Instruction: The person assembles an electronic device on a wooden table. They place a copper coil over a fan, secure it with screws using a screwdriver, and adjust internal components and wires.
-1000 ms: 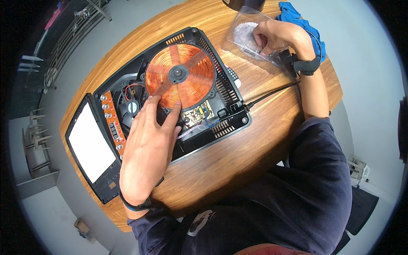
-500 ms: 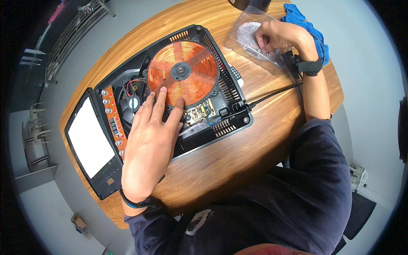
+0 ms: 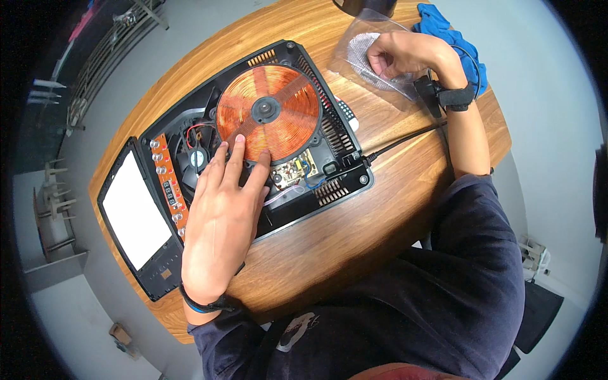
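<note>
so, left hand lies flat and spread on the opened cooker base, palm over the lower-left part, fingertips touching the near edge of the copper coil. it pinches nothing, just presses down. under and beside the fingers sits the small black fan with red wires, and right of the hand a small circuit board with blue and white wires.

right hand is well apart, at the far right of the table, fingers curled down into a clear plastic bag; looks like it's picking at something in there, but what, if anything, it pinches is too small to tell. a watch-like band sits on that wrist. blue cloth lies just beyond the hand, a dark round object at the table's far edge.

black power cord runs from the base's right side toward the right arm.

progress, as a judgement: top cover with the white glass panel is already off and lies at the base's left, insides fully exposed. coil is seated in place, boards in. looks mid-way: no tool in hand.
</note>
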The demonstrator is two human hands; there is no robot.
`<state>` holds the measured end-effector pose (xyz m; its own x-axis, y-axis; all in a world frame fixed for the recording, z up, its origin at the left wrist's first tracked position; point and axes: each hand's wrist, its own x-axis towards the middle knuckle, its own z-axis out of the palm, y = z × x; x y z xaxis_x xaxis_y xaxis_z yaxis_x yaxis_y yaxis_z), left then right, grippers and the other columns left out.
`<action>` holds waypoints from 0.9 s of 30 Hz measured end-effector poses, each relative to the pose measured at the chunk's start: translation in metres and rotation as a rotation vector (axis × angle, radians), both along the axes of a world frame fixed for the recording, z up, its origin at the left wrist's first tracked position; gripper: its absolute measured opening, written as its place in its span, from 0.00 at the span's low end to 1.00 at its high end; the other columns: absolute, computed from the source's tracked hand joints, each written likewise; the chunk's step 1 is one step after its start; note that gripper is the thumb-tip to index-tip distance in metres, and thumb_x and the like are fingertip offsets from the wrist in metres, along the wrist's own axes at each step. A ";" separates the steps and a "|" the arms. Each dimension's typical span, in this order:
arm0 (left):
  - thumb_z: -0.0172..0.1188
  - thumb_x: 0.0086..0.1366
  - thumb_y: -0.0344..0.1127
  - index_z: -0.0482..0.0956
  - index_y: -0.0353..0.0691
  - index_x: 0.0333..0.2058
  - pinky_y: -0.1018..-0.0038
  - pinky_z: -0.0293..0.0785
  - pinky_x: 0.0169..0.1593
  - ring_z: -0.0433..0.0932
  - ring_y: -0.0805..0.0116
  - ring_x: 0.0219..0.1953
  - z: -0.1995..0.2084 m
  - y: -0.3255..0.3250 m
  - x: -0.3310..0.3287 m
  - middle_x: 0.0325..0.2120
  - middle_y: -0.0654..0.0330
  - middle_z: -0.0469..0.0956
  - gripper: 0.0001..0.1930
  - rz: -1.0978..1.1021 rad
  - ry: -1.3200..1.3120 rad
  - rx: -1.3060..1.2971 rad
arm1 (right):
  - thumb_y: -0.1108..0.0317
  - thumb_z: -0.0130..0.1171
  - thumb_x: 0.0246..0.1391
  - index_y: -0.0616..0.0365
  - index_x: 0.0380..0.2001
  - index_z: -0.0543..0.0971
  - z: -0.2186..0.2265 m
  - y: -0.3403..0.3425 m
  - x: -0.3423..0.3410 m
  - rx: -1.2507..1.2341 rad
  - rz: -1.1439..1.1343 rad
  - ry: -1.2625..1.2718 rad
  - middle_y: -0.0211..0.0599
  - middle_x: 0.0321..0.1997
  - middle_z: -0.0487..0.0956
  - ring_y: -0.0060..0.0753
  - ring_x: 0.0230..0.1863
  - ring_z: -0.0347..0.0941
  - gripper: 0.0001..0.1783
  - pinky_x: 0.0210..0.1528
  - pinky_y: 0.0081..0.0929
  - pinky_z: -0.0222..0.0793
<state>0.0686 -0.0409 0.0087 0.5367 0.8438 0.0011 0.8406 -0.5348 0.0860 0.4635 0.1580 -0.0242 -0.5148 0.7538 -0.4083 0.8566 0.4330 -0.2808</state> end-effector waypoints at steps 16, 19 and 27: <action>0.67 0.77 0.34 0.81 0.43 0.69 0.51 0.73 0.75 0.74 0.38 0.75 -0.003 0.001 0.003 0.74 0.41 0.74 0.24 0.005 0.038 0.006 | 0.65 0.74 0.68 0.61 0.45 0.87 -0.008 0.009 0.041 0.188 0.076 0.125 0.38 0.39 0.90 0.34 0.43 0.87 0.11 0.48 0.34 0.85; 0.66 0.77 0.35 0.81 0.43 0.69 0.51 0.73 0.75 0.74 0.38 0.75 -0.003 -0.001 0.003 0.74 0.41 0.74 0.24 0.028 0.053 0.003 | 0.69 0.80 0.60 0.61 0.45 0.86 0.013 -0.002 0.009 0.017 -0.088 0.027 0.36 0.38 0.90 0.35 0.42 0.87 0.14 0.47 0.34 0.84; 0.66 0.78 0.36 0.81 0.45 0.69 0.50 0.74 0.74 0.73 0.38 0.76 -0.003 -0.001 0.007 0.75 0.41 0.73 0.24 0.048 0.116 -0.021 | 0.72 0.87 0.48 0.61 0.43 0.83 0.013 -0.032 0.015 -0.046 0.030 0.096 0.34 0.34 0.86 0.39 0.38 0.83 0.23 0.45 0.36 0.82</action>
